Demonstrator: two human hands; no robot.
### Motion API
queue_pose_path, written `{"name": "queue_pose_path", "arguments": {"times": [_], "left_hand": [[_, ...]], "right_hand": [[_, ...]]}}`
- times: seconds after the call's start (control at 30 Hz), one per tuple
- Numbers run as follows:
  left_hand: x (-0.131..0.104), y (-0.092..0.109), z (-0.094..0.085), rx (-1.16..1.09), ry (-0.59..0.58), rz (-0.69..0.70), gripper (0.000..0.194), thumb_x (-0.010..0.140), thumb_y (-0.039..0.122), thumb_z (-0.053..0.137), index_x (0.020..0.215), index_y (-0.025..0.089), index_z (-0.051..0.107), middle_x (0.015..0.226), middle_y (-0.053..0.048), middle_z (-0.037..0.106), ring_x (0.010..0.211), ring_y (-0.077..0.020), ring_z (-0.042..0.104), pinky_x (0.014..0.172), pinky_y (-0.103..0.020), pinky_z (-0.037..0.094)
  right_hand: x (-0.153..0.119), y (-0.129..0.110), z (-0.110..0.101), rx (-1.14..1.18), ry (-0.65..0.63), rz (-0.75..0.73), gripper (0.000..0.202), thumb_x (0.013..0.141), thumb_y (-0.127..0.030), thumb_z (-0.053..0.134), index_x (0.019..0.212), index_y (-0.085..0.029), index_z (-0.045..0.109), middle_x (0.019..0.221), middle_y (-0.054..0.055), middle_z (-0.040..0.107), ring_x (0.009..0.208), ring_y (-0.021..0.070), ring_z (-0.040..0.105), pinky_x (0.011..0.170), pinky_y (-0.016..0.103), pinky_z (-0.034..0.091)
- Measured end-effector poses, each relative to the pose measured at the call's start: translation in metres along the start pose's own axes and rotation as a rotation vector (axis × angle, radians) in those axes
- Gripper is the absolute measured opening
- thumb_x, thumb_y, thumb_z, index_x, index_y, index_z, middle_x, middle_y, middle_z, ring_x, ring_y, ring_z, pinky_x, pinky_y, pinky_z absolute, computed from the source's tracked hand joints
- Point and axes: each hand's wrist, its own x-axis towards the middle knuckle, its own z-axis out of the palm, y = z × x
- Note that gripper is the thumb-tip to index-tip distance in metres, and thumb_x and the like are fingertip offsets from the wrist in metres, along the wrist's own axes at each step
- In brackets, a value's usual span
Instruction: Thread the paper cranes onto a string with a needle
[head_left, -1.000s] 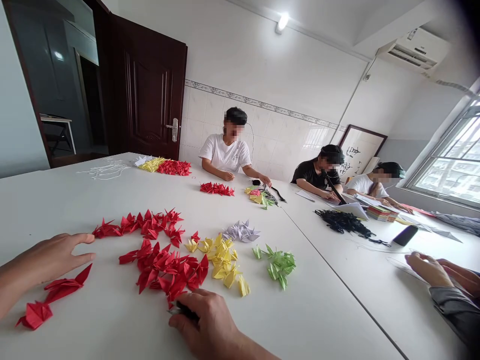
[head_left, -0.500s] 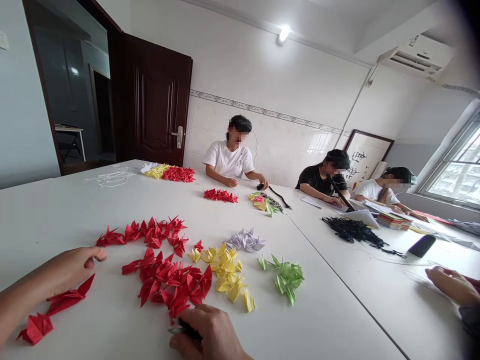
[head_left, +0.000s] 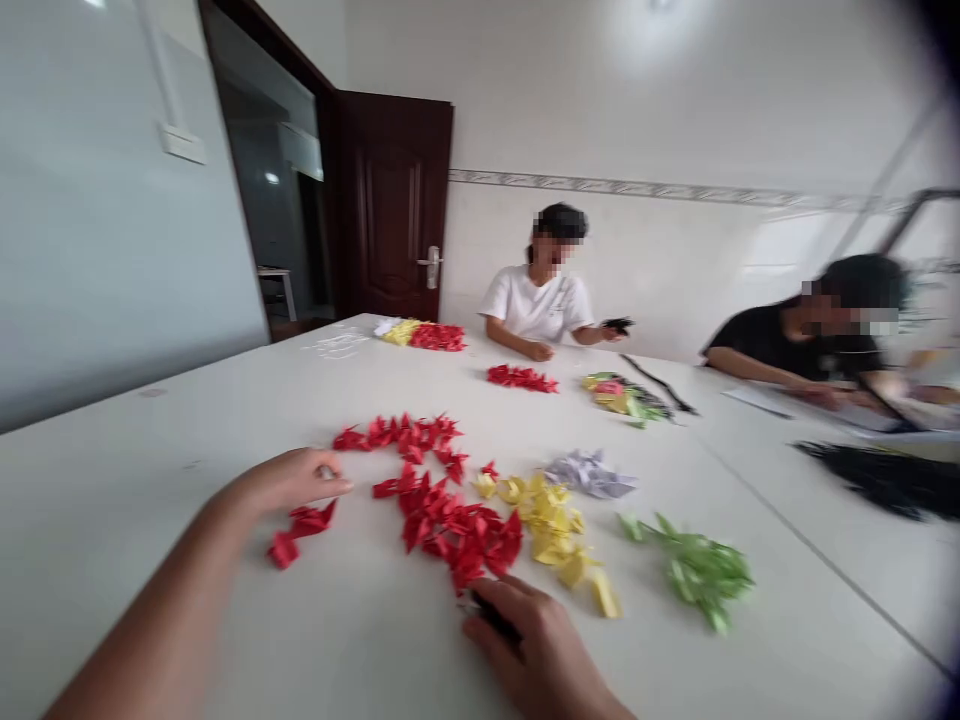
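My left hand (head_left: pixel 296 478) is closed, its fingertips pressed together above the table. Whatever it pinches, if anything, is hidden. Just below it lie two red paper cranes (head_left: pixel 312 519). My right hand (head_left: pixel 551 640) wraps round a black-handled tool (head_left: pixel 498 614) with a small metal tip; blur hides its exact kind. That tip points at the near edge of a heap of red paper cranes (head_left: pixel 461 530). Beyond the heap runs a curved row of more red cranes (head_left: pixel 405 432). Yellow paper cranes (head_left: pixel 551 525), pale lilac ones (head_left: pixel 592 474) and green ones (head_left: pixel 705 570) lie to the right.
Across the white table (head_left: pixel 225 420) sit a person in a white shirt (head_left: pixel 536 305) and another in black (head_left: pixel 787 345). Far piles include mixed cranes (head_left: pixel 431 336), red cranes (head_left: pixel 523 379) and black cords (head_left: pixel 885 480). A seam (head_left: pixel 780 520) crosses the tabletop.
The view has swung left, so everything sits further right. My left hand stays closed near the two red cranes; my right hand keeps the tool. The person in white has raised something black.
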Motion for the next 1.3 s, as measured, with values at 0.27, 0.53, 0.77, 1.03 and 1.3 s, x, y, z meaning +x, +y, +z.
{"name": "queue_pose_path", "arguments": {"times": [0.27,0.53,0.77,1.03,1.3], "left_hand": [[-0.011,0.01,-0.012,0.0,-0.239,-0.215,0.035,0.065,0.049,0.054,0.082,0.021,0.065,0.08,-0.003,0.066,0.066,-0.0177,0.059,0.054,-0.024,0.04],[-0.01,0.007,-0.007,-0.08,-0.366,-0.165,0.018,0.058,0.025,0.059,0.074,0.02,0.064,0.078,-0.003,0.067,0.065,-0.0173,0.058,0.054,-0.026,0.04],[-0.005,0.021,0.001,-0.142,-0.257,-0.044,0.014,0.067,0.029,0.051,0.072,0.019,0.06,0.073,0.0,0.061,0.059,-0.0135,0.051,0.051,-0.024,0.035],[-0.006,0.058,0.025,-0.474,-0.098,0.18,0.015,0.075,0.033,0.052,0.078,0.019,0.056,0.076,0.001,0.059,0.068,-0.0131,0.054,0.064,-0.025,0.043],[-0.021,0.09,0.065,-0.534,-0.175,0.295,0.018,0.077,0.026,0.053,0.092,0.019,0.059,0.068,0.003,0.053,0.063,-0.0102,0.049,0.061,-0.022,0.041]], "right_hand": [[-0.003,0.014,0.005,-0.051,-0.038,-0.035,0.027,0.086,-0.037,0.046,0.101,-0.025,0.065,0.089,0.007,0.069,0.074,0.0211,0.066,0.061,0.025,0.052],[-0.004,0.007,0.0,-0.074,-0.065,0.002,0.029,0.086,-0.037,0.045,0.102,-0.023,0.065,0.091,0.007,0.069,0.076,0.0206,0.065,0.063,0.025,0.052],[-0.004,0.005,-0.001,-0.067,-0.082,0.019,0.027,0.086,-0.034,0.046,0.102,-0.022,0.064,0.088,0.006,0.068,0.075,0.0203,0.064,0.062,0.025,0.05],[-0.004,0.001,-0.004,-0.023,-0.088,0.04,0.022,0.085,-0.029,0.049,0.1,-0.021,0.064,0.081,0.005,0.067,0.07,0.0188,0.061,0.061,0.025,0.048],[-0.004,0.004,-0.001,0.052,-0.004,0.019,0.021,0.086,-0.028,0.049,0.1,-0.021,0.062,0.08,0.004,0.064,0.068,0.0174,0.059,0.056,0.023,0.047]]}}
